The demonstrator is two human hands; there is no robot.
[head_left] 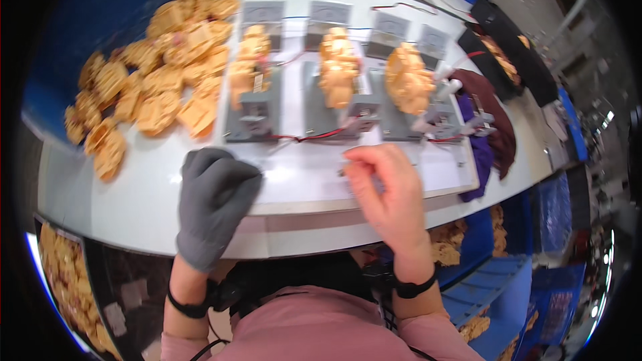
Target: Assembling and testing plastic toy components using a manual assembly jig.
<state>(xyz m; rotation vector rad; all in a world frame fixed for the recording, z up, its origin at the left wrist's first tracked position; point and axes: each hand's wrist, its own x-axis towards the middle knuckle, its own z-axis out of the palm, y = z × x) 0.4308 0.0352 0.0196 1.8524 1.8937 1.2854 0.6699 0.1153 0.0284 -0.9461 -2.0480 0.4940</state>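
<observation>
My left hand (217,194), in a grey knitted glove, is curled closed over the white table near its front edge. Whatever it holds, if anything, is hidden. Bare, my right hand (388,187) pinches thumb and forefinger together, with a tiny dark bit at the tips too small to name. Beyond my hands stand three grey fixtures, each bearing a tan moulded plastic part: the left part (253,50), the middle part (338,70) and the right part (409,80). Neither hand touches them. Grey meter-like panels (329,13) stand behind the fixtures.
A heap of tan plastic parts (160,73) spills from a blue bin (60,87) at the left. Red and black wires (314,135) run along the fixtures' front. Purple and brown cloths (478,154) lie at right. Blue crates (485,287) with more parts sit below the table.
</observation>
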